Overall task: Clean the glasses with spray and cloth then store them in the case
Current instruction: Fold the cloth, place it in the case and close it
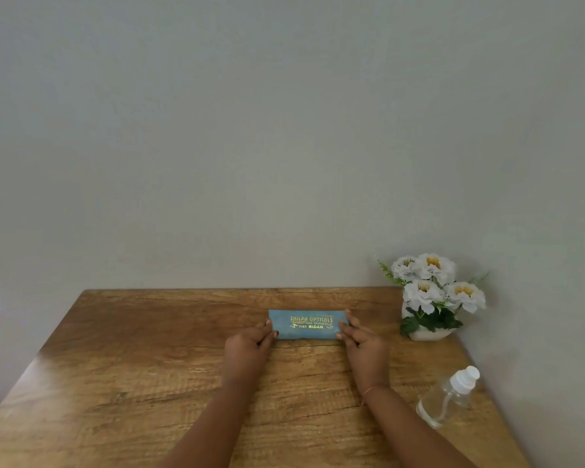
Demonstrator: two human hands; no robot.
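I see left hand [247, 347] and right hand [365, 347] fingers [351, 322] gripping the case [304, 324] ends mid-frame; glasses unseen, either stored or untouched.

A wooden surface [149, 366] carries three things: a blue case [304, 324] toward its far edge, a pot of white flowers [428, 334] far right, and nearer, a clear spray bottle [446, 396].
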